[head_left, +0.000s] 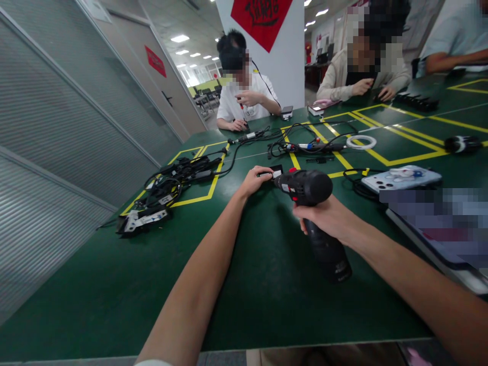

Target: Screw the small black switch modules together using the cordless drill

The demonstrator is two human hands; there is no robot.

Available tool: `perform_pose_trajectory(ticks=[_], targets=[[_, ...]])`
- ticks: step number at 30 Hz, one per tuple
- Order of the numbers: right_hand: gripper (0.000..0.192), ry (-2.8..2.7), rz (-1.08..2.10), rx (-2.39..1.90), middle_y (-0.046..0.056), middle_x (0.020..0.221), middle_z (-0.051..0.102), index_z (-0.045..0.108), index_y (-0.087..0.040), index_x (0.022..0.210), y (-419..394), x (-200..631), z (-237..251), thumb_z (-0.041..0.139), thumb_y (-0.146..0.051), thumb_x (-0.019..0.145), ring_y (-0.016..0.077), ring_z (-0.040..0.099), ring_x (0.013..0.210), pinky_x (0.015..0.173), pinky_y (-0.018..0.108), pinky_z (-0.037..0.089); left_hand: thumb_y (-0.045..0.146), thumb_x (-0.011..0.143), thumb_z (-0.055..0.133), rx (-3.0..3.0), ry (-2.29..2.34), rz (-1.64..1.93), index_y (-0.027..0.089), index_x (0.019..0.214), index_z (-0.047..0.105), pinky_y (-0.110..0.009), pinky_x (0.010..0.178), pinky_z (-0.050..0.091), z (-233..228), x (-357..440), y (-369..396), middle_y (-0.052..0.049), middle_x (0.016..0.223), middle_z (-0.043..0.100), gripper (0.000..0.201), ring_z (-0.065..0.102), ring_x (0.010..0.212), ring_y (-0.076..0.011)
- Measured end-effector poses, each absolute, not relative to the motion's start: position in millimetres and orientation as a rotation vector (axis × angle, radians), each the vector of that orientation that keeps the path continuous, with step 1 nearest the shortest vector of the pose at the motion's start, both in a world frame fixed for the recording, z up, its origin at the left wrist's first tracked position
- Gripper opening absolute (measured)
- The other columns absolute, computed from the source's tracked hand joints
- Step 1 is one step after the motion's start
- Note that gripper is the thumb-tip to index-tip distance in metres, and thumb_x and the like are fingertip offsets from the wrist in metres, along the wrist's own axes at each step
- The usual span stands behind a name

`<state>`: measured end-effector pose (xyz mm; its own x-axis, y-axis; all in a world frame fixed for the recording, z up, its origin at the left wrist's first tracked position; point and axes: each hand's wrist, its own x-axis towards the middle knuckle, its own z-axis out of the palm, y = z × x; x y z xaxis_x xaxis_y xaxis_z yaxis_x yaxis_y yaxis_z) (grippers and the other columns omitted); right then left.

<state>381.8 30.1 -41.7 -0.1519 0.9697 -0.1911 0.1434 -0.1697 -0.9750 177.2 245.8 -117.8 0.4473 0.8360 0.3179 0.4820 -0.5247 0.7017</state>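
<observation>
Gripping a black power drill (310,190) by its handle, right hand (328,217) wrapped tight; drill nose levelled over the green table (114,284). Left hand (254,180) pinched shut on a small black part (275,170) at the drill's tip. Phone (404,178) near right; cable bundle (175,175) well left.

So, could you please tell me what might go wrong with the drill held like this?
The left hand pinches the small black part right at the tip of the drill, so a slip could catch the fingers. The part is unclamped on the table and might spin. The right hand alone steadies the drill.
</observation>
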Motion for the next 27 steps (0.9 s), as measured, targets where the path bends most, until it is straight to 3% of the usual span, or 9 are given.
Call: perform_pose_trajectory(ticks=[27], targets=[[0.008, -1.447, 1.295, -1.307, 0.005, 0.053, 0.062, 0.059, -0.018, 0.065, 32.1, 378.6, -59.5, 0.058, -0.021, 0.072, 0.0163, 0.057, 0.046, 0.045, 0.027, 0.042, 0.038, 0.079, 0.061, 2.163, 1.102, 0.884, 0.021, 0.103, 0.072, -0.036, 0.106, 0.04, -119.0, 175.9, 247.8, -0.006, 0.113, 0.065, 0.031, 0.056, 0.114, -0.0218]])
